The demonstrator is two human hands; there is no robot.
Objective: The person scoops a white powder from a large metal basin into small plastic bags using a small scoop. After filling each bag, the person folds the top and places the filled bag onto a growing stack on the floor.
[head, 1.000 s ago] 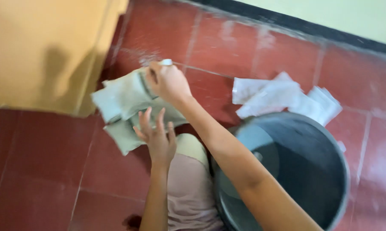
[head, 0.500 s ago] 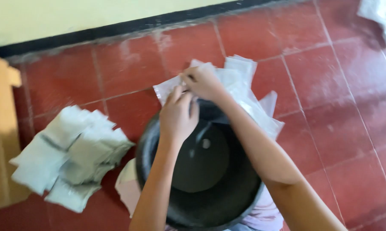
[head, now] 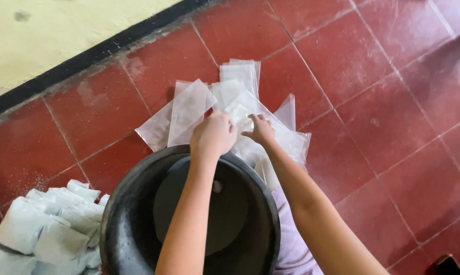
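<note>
Both hands reach past a black round basin (head: 138, 203) to a loose pile of clear flat plastic bags (head: 240, 97) on the red tiled floor. My left hand (head: 213, 135) is closed and lifts one clear bag (head: 186, 113) by its lower edge, so the bag stands up from the pile. Just to its right, my right hand (head: 260, 130) rests on the pile with fingers curled, pinching at the top bag. The basin looks empty inside.
A heap of filled whitish packets (head: 46, 229) lies on the floor at the lower left, beside the basin. A yellow wall with a black skirting strip (head: 87, 56) runs across the upper left. Lilac cloth (head: 291, 239) shows under my right arm.
The view has swung from the packet heap to the clear bags. Both hands moved from the packets, over the basin, onto the bag pile, and my left hand has raised one bag.
</note>
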